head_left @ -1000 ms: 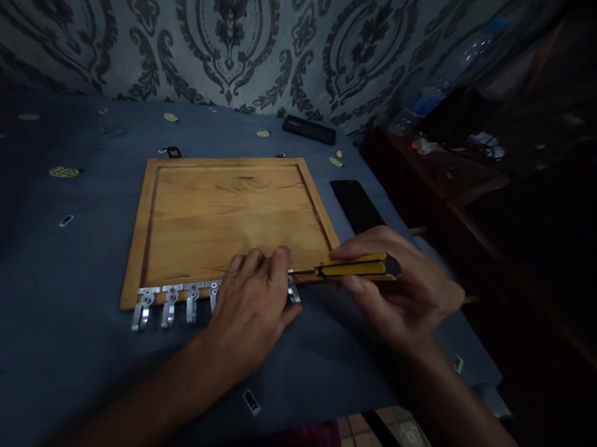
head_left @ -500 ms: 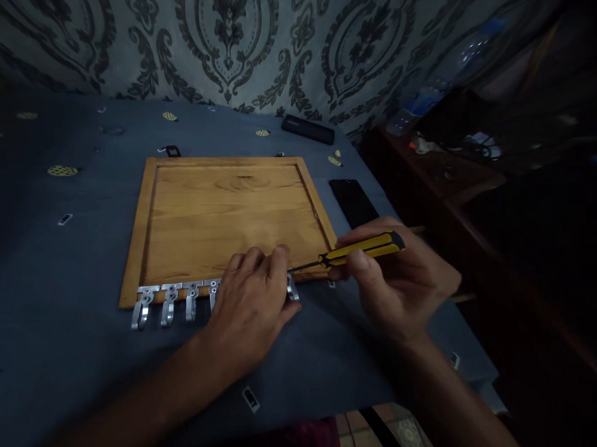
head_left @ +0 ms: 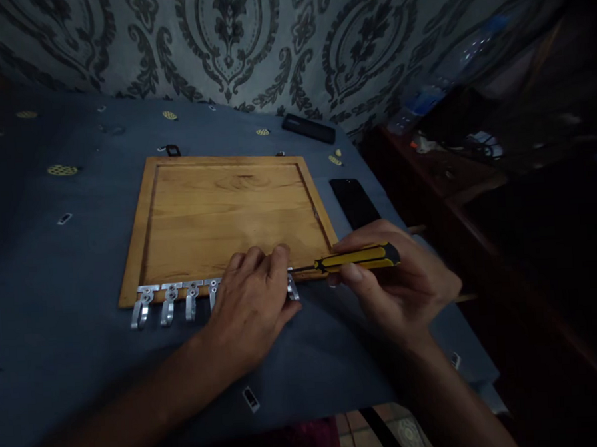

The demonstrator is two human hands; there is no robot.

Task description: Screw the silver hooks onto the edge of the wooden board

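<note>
Right hand [head_left: 407, 291]: fingers gripping yellow-black screwdriver [head_left: 359, 257] | left hand [head_left: 255, 306]: covering metal hook rail [head_left: 192, 289], finger hold hidden | front edge of tabletop [head_left: 326, 375]: printed label [head_left: 250, 399] showing unreadable lettering

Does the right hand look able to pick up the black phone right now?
Probably not: the phone lies just beyond the right hand with nothing visible between them, but that hand is taken up holding a yellow screwdriver.
</note>
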